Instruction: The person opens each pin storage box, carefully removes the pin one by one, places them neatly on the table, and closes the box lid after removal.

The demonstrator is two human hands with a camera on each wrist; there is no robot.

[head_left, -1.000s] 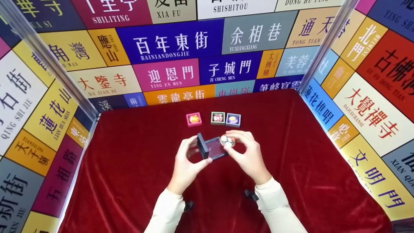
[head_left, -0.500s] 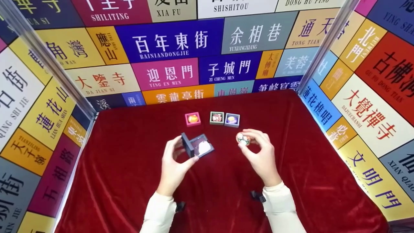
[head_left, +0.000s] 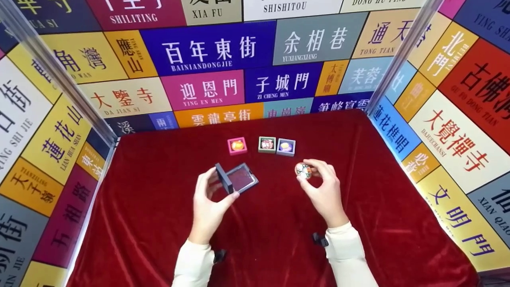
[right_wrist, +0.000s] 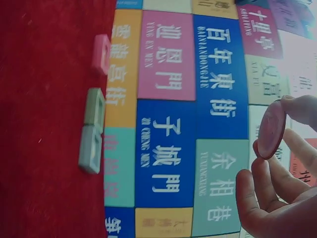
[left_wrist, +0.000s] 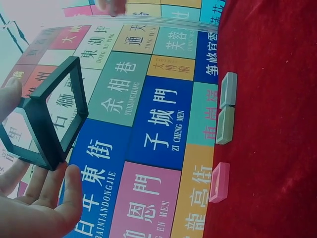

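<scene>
My left hand [head_left: 208, 205] holds a dark hinged display frame [head_left: 224, 179] by one half, fingers behind and thumb at its lower edge. The frame stands spread, its two halves at an angle, with clear film across the windows. In the left wrist view, the black frame [left_wrist: 42, 131] is seen through, with nothing caught in the film. My right hand [head_left: 326, 189] pinches a small round disc [head_left: 303, 170] between thumb and fingers, apart from the frame on its right. The disc's face carries a white, green and orange picture; its plain pinkish side [right_wrist: 271, 130] shows in the right wrist view.
Behind the hands, a pink box [head_left: 237, 146], a green box [head_left: 267, 144] and a grey-purple box [head_left: 286, 147] sit on the red velvet cloth [head_left: 271, 239], the latter two side by side. Walls of coloured name signs [head_left: 207, 52] enclose the cloth's back and sides.
The disc has come away from the frame: my right hand carried it right while my left hand moved the frame left. Over the last half second, both shifted only slightly farther apart.
</scene>
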